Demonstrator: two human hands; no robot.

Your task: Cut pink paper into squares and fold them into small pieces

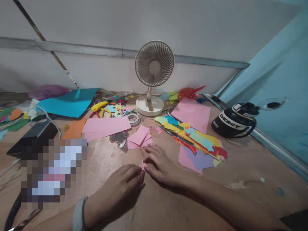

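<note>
A small folded piece of pink paper point(143, 166) is between my two hands, just above the wooden table. My left hand point(121, 181) has its fingers curled and pinches the paper's left side. From the right, my right hand point(162, 165) holds the same piece with thumb and forefinger, its other fingers stretched forward. How the piece is folded is partly hidden by the fingertips. Just beyond my hands lies a loose stack of pink paper squares point(140, 137), with small pink scraps point(158, 130) beside it.
Orange-handled scissors point(190, 146) lie on coloured paper strips point(204, 141) at right, near a black jug point(234, 120). A white fan point(154, 67) stands at the back. Left are a tape roll point(133, 119), pink sheets point(107, 127), a blue sheet point(69, 102) and a blurred-out object point(54, 173).
</note>
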